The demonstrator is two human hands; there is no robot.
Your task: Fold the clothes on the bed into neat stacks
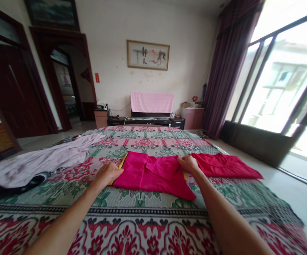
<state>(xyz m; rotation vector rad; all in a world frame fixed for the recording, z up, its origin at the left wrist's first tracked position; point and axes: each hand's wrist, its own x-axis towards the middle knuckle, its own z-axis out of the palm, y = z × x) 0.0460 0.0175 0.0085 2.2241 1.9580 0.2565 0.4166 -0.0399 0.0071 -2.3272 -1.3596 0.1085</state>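
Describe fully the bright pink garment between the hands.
The bright pink garment looks like thin cloth, with yellow and dark edging on its left side and yellow at the right. It lies folded, lightly creased, on the patterned cover, its near right corner jutting out. The left hand and right hand grip opposite sides.

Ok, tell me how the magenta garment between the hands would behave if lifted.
The magenta garment is probably floppy, given its soft creases. It looks thin, so likely light. Lifted by one edge, its folds may fall open, since no fastening shows.
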